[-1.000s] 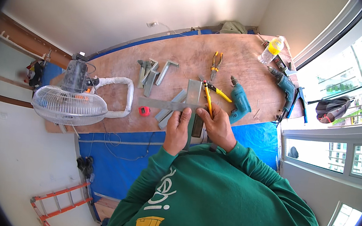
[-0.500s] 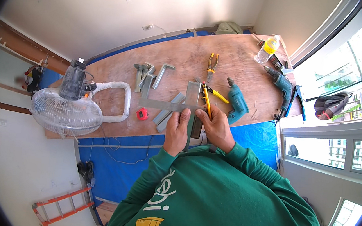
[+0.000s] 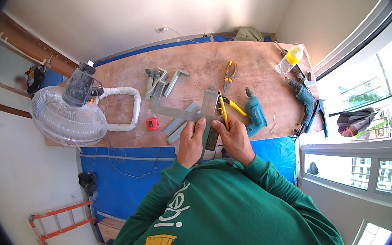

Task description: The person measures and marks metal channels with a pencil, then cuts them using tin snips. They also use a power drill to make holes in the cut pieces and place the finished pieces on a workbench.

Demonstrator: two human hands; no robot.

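Note:
My left hand grips a flat metal strip lying crosswise over an upright metal piece; its thumb presses near their crossing. My right hand holds a yellow pencil and grips the metal pieces, thumb on the strip. A dark bar shows below the crossing between my hands. Behind them on the plywood table lie yellow-handled pliers, another yellow-handled tool, a teal drill, loose metal brackets, metal channels and a red tape measure.
A fan with a white-wrapped frame occupies the table's left end. At the right end are a bottle, a second drill and a blue tool. Blue sheeting lies below; an orange ladder is lower left.
The view has shifted slightly, so the table and tools sit a little differently in the picture. My hands keep nearly the same grip on the metal pieces and pencil.

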